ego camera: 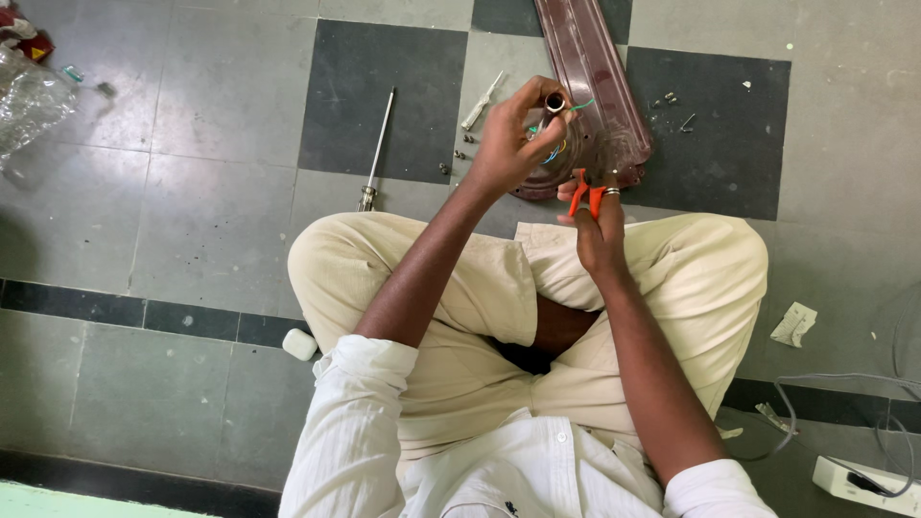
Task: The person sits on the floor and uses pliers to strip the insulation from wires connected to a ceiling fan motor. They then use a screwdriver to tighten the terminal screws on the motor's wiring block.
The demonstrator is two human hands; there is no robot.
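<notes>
I sit cross-legged on a tiled floor. My left hand [513, 139] is raised and holds a small metal tube [554, 102] with green, blue and yellow wires [556, 149] hanging from it. My right hand [597, 230] grips the orange handles of a small pair of pliers [585, 192], whose jaws point up toward the wires. Just beyond both hands lies a long dark-brown fan blade [590, 67], its rounded end near my knees.
A long metal rod [377, 144] and a small screwdriver [482, 101] lie on the floor, with loose screws [460, 153] beside them and more screws [672, 101] right of the blade. A crumpled plastic bag [29, 105] is far left; a white power strip [863, 480] with grey cable is lower right.
</notes>
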